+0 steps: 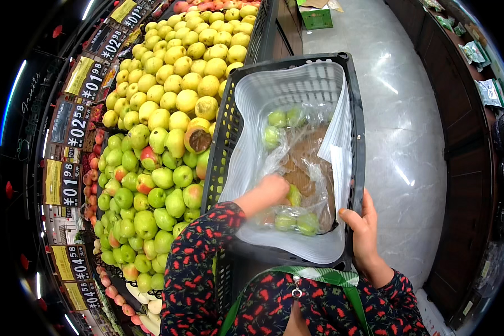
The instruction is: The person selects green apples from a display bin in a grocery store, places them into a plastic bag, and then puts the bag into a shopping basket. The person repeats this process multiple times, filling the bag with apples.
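A black plastic crate (358, 126) lined with white foam sheet (252, 105) stands before me. Green apples (307, 223) lie at its near end, several more (277, 119) at its far end, with crumpled clear plastic film (315, 168) and brown cardboard (304, 151) between. My left hand (273, 189) reaches inside the crate, fingers curled beside a yellow-green fruit (294, 195); whether it grips this fruit or the film cannot be told. My right hand (361, 229) holds the crate's right rim, thumb over the edge.
Left of the crate are heaped green apples (145, 224) and yellow pears (186, 101), one with a brown rotten patch (200, 140). Price signs (63, 182) line the display's far left. A tiled floor (399, 168) and dark cabinets (466, 189) lie right. A green box (317, 19) stands ahead.
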